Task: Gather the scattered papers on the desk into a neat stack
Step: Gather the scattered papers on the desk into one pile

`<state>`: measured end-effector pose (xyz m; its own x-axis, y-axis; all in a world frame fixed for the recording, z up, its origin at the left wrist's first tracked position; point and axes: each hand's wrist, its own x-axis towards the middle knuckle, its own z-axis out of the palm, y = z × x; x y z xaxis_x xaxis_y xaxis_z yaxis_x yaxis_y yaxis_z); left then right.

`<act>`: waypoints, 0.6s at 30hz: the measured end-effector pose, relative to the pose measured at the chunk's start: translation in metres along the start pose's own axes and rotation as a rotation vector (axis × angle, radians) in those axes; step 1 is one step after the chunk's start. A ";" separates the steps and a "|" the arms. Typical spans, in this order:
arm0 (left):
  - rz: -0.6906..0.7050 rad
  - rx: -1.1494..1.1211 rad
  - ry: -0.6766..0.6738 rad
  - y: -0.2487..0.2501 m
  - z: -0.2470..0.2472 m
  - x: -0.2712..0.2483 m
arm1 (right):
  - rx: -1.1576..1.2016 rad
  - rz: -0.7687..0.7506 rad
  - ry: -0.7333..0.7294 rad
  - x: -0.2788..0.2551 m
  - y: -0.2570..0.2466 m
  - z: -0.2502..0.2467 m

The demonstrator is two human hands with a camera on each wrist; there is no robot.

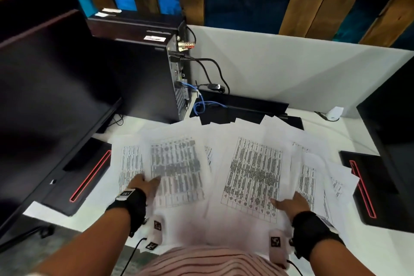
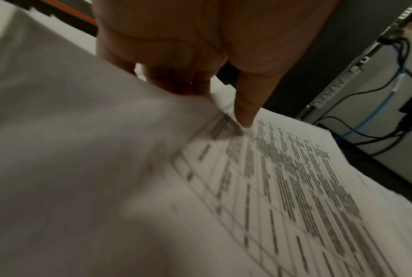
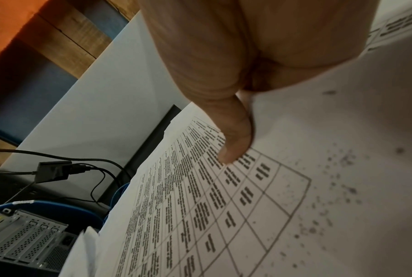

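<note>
Several white papers printed with tables lie fanned and overlapping across the white desk point(image 1: 383, 253). My left hand point(image 1: 149, 182) pinches the left printed sheet point(image 1: 179, 163) at its left edge. In the left wrist view its thumb point(image 2: 245, 112) presses on top of that sheet point(image 2: 295, 187) and the fingers go under the raised edge. My right hand point(image 1: 284, 203) pinches the right printed sheet point(image 1: 253, 175) near its lower right corner. The right wrist view shows the thumb point(image 3: 235, 146) on that sheet point(image 3: 200, 206), with the other fingers hidden behind the paper.
A black computer tower point(image 1: 156, 78) with cables point(image 1: 206, 69) stands behind the papers. A dark monitor point(image 1: 44, 96) and its base point(image 1: 85, 177) sit at the left. Another monitor point(image 1: 394, 119) and base point(image 1: 367, 186) sit at the right. A white partition point(image 1: 291, 69) closes the back.
</note>
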<state>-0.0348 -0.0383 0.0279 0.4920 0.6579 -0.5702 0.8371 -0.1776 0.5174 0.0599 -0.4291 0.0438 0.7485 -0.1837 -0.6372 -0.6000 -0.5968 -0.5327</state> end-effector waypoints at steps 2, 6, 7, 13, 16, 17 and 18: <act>0.032 -0.019 -0.042 0.007 0.006 -0.010 | -0.022 0.012 0.006 0.005 0.003 0.001; 0.164 -0.041 -0.036 0.030 0.004 -0.034 | 0.008 0.016 0.018 0.012 0.010 0.005; 0.213 -0.034 -0.013 0.038 0.000 -0.043 | 0.025 0.024 0.014 0.015 0.012 0.007; 0.629 -0.039 0.077 0.101 -0.053 -0.104 | 0.046 0.074 0.010 0.022 0.014 0.007; 0.848 -0.015 0.116 0.127 -0.083 -0.131 | 0.054 0.052 0.024 0.025 0.018 0.011; 0.916 -0.035 0.117 0.135 -0.091 -0.142 | 0.080 0.050 0.012 0.026 0.019 0.012; 0.985 -0.074 0.104 0.145 -0.096 -0.154 | 0.101 0.059 0.017 0.032 0.024 0.013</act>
<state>-0.0123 -0.0949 0.2525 0.9334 0.3024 0.1931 0.0468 -0.6360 0.7702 0.0659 -0.4394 0.0032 0.7150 -0.2299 -0.6602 -0.6680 -0.5033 -0.5482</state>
